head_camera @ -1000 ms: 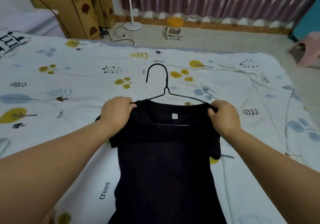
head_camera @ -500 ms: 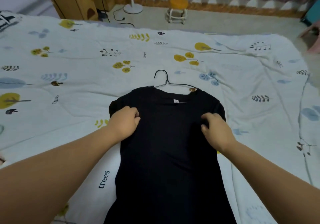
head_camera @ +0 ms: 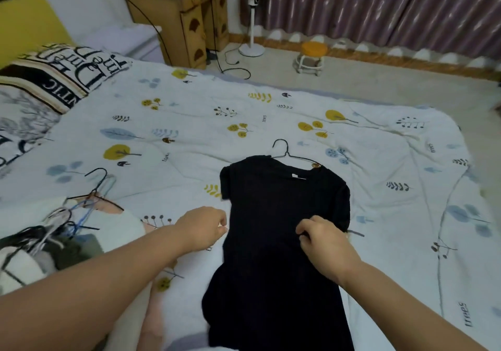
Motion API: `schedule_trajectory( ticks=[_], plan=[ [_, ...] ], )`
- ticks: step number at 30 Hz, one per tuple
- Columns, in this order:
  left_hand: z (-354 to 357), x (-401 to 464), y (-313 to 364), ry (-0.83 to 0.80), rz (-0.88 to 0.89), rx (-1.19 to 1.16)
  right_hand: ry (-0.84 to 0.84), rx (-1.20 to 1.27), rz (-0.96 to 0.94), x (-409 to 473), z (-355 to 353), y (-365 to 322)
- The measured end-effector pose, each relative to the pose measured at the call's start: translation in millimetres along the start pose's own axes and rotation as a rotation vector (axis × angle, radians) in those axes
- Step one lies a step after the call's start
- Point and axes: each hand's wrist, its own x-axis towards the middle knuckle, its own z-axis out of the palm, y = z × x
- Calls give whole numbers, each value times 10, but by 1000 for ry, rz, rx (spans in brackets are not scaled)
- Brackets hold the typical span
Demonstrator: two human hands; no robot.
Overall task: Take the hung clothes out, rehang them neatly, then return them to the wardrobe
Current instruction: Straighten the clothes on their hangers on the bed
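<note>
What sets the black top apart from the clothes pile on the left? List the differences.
The top lies spread flat, alone; the pile is a heap of several garments.
The top is black; the pile is mostly white, pink and grey-green.
The top has one hanger; the pile holds a tangle of them.
The right hand pinches the top; no hand touches the pile.
Both lie on the bed.

Light: dim, even, indoor; no source in view.
Shadows: soft and faint on the bedspread (head_camera: 271,122).
Black garment (head_camera: 282,242): near featureless, folds lost in darkness.
Blur: left pile of hangers (head_camera: 67,215) smeared.
Edges: wide-angle bending at far curtain (head_camera: 379,6).
</note>
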Motion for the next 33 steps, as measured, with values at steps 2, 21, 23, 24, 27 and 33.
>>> schedule_trajectory(
  ticks=[2,21,23,24,27,33],
  plan=[
    [-102,-338,-33,0,-21,-3,-15,-15,-49,-192,-94,-181],
    [-228,-2876,-1674,54,-319,-57,-221,-134,-266,-1047,136,-2319],
    [-178,-2959,-2018,53,-339,-38,-226,-138,-254,-1024,340,-2583],
    [-154,-2982,-2199,53,-348,-34,-229,-131,-246,-1003,447,-2714],
    [-39,-3051,-2726,11,-380,-26,-270,-104,-215,-931,821,-3118],
    [204,-3019,-3645,1,-432,-8,-320,-24,-143,-712,1585,-3805]
  ],
)
